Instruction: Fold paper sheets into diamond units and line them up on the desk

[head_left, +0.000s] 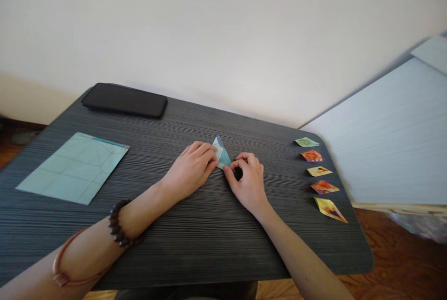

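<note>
A small piece of folded blue and white paper [223, 153] lies at the middle of the dark table, its pointed tip facing away from me. My left hand [195, 165] is closed over its left side, fingers bent and pressed on the paper. At the lower right corner, my right hand [248, 179] pinches the paper's edge between thumb and forefinger. The left fingers cover part of the paper's left side.
A large creased pale-green sheet [70, 170] lies at the left, with a black flat case [125, 100] behind it. Several folded paper pieces, among them an orange one [324, 187], form a column along the right of the dark table [195, 244]. A wall stands behind.
</note>
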The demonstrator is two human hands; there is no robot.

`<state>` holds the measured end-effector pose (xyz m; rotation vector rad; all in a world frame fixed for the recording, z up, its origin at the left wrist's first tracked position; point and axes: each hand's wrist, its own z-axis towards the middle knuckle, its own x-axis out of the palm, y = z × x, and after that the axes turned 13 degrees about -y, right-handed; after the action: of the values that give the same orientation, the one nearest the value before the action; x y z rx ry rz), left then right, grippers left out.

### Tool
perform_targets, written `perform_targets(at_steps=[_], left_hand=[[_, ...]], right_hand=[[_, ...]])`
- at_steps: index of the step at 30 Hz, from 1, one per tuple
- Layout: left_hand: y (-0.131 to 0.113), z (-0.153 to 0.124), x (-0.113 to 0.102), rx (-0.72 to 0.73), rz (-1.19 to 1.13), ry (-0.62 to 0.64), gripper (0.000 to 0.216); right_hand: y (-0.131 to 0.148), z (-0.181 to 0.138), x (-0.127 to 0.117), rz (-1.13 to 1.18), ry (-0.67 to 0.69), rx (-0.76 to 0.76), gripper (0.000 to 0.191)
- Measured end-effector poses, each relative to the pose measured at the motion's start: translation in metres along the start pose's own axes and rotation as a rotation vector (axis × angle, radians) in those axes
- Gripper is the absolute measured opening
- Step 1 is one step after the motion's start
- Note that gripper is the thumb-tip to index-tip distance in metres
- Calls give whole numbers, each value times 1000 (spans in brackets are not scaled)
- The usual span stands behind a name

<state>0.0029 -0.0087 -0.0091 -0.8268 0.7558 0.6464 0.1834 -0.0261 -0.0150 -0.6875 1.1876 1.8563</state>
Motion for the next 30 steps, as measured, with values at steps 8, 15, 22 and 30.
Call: perform_targets(at_steps=[8, 15, 22, 30], left_hand=[[-2, -1, 0, -23, 2, -10, 15], [-1, 0, 0, -25, 7, -14, 13], [0, -2, 3, -12, -7, -22, 18], [-2, -3, 4, -2, 0, -29, 18]], right_hand=[[-2, 0, 1, 28, -1, 14, 18], [-3, 1, 0, 22, 25, 23, 15], [-1, 2, -1, 31, 22, 21, 15], [-2, 2, 0, 14, 34, 24, 15]])
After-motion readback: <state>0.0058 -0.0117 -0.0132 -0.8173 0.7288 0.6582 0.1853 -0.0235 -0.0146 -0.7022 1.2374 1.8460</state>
